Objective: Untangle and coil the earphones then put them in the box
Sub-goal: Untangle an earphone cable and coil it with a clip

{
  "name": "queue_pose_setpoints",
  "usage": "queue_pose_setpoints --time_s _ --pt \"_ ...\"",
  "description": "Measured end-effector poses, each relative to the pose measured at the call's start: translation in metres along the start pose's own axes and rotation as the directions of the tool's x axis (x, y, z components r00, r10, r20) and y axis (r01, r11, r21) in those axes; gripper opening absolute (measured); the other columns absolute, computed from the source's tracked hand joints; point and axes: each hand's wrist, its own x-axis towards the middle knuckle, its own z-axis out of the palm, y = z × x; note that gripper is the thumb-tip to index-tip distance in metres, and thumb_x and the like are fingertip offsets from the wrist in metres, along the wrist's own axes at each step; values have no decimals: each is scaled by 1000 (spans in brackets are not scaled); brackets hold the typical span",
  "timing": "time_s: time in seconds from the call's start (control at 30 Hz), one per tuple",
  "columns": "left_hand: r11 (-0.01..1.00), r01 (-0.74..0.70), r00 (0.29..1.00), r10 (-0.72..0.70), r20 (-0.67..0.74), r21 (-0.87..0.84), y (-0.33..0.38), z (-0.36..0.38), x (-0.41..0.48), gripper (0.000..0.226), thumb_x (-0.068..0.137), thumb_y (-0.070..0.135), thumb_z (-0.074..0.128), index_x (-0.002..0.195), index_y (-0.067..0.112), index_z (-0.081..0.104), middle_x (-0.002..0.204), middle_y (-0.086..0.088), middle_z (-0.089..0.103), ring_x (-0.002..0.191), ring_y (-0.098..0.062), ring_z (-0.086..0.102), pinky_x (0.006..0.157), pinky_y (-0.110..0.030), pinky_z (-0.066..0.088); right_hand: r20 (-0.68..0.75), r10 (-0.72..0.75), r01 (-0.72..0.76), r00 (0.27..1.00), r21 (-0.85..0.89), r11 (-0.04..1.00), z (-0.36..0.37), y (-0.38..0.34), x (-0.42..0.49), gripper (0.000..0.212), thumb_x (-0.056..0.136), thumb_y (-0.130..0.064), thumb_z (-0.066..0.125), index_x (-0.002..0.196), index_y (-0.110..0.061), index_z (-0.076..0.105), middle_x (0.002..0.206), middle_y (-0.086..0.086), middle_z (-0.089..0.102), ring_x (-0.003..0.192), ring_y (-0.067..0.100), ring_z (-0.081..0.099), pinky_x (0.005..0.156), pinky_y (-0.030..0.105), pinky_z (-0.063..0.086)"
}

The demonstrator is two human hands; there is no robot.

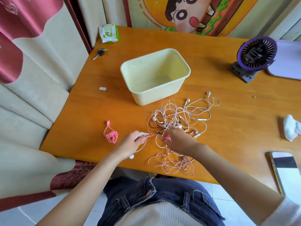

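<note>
one pale yellow box [147, 95] stood open near the middle of the orange worktop [228, 111]. just in front of it, toward the near edge, lay one big tangle of earphones [177, 115], with white and pink cords mixed. the sets in it could not be counted, but at least three white earbuds showed. a second heap, of pink cord [171, 163] only, lay at the near edge and touched the first.

the left hand [130, 143] was left of the tangle. its grip was closed round one small white coil [140, 136] of earphone cord. the right hand [178, 141] was over the near part of the tangle. its grip was narrow, the fingertips pinching one pink strand [151, 136] that ran across to the white coil.

one bunch of pink ties [111, 135] lay toward the left edge. at the far left corner were one pack of wipes [108, 33] and one bunch of keys [99, 52]. one small white piece [103, 89] lay left of the box. toward the far right corner stood one purple fan [256, 56], just beside one lilac tray [288, 62]. one crumpled tissue [291, 129] lay at the right edge, and one phone [283, 172] near the near right corner.
</note>
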Motion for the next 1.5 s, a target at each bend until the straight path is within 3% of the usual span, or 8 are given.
queue_pose_setpoints --time_s 0.2,0.5,0.73,0.8,0.93,1.03,1.23,1.5 --pt "980 -77 997 73 29 182 23 17 -4 23 98 29 47 81 13 46 84 1 47 77 -18 46 56 -24 29 143 -109 88 984 145 985 8 -7 -13 40 90 -22 60 128 -12 48 123 2 56 113 16 52 92 23 42" --pt "990 -88 996 90 -10 108 38 19 -10 23 97 32 47 80 16 49 69 9 50 60 -7 44 47 -14 32 215 -80 50 973 140 989 -1 -8 -18 33 102 -18 31 105 -9 62 94 9 68 61 -2 51 51 7 37" --pt "998 -29 996 25 85 53 35 9 -10 27 102 29 34 82 18 50 74 6 50 66 -11 43 58 -22 32 -176 -68 146 982 479 865 -6 -14 -24 29 102 -23 31 85 -16 54 65 -2 52 56 13 55 59 25 46" --pt "997 -63 994 60 94 33 39 9 -12 28 102 29 34 86 16 53 78 6 53 67 -6 47 59 -18 35 -277 -102 219 955 431 875 -8 -18 -22 24 102 -20 32 88 -18 52 64 -7 49 52 11 45 52 23 38" --pt "990 -108 988 117 102 -85 49 12 -14 26 102 30 33 96 17 55 76 14 52 66 5 51 58 -3 38 -150 -189 234 970 394 889 -10 -23 -20 19 99 -29 42 93 -13 50 63 -16 48 46 -1 43 46 12 32" --pt "972 -124 982 148 113 -199 48 10 -15 23 102 26 32 98 23 55 64 17 48 59 2 44 53 -9 35 -105 -192 217 976 348 912 -11 -24 -16 27 97 -33 45 108 -9 50 69 -14 52 48 -5 46 47 10 33" --pt "894 -67 971 160 175 -443 34 0 -11 21 101 26 35 91 11 45 71 0 23 57 -8 21 54 -26 18 -89 -223 238 971 223 945 -12 -26 -9 23 95 -27 51 82 -8 48 62 -5 38 52 8 33 49 17 30" --pt "869 -169 983 114 -144 -465 21 1 -9 12 96 13 48 105 21 52 78 5 50 65 -3 44 64 -17 37 -145 -65 121 987 418 901 -16 -22 -7 37 97 -30 47 87 5 55 62 -3 44 50 8 33 44 14 28"
